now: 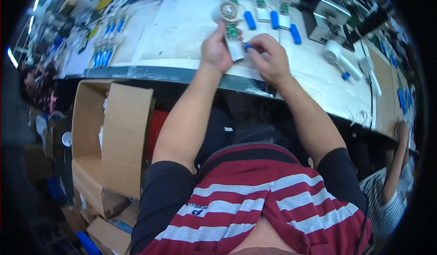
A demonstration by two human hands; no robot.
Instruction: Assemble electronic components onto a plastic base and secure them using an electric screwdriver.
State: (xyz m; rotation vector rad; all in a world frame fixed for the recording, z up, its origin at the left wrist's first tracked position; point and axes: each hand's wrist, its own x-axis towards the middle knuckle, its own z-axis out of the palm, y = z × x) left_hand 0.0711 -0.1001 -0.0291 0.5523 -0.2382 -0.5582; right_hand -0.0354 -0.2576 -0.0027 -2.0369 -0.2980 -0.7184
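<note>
My left hand (215, 51) is wrapped around a white handheld device (235, 49) with a round, vented head and an opened handle. A green circuit board (232, 31) shows in the handle just below the head. Close to the right side of that handle, my right hand (272, 58) pinches a small blue cylinder (247, 46), which looks like a battery cell; the fingers cover most of it. Beyond my hands, three similar devices (261, 7) lie side by side, with blue cylinders (275, 20) beside their handles.
A metal fixture (330, 16) stands at the back right, with a closed white device (343, 60) nearer on the white worktable (173, 27). More parts with blue cylinders (104, 57) lie left. A cardboard box (125, 136) stands below the table edge. Another person's arm (397, 159) shows at right.
</note>
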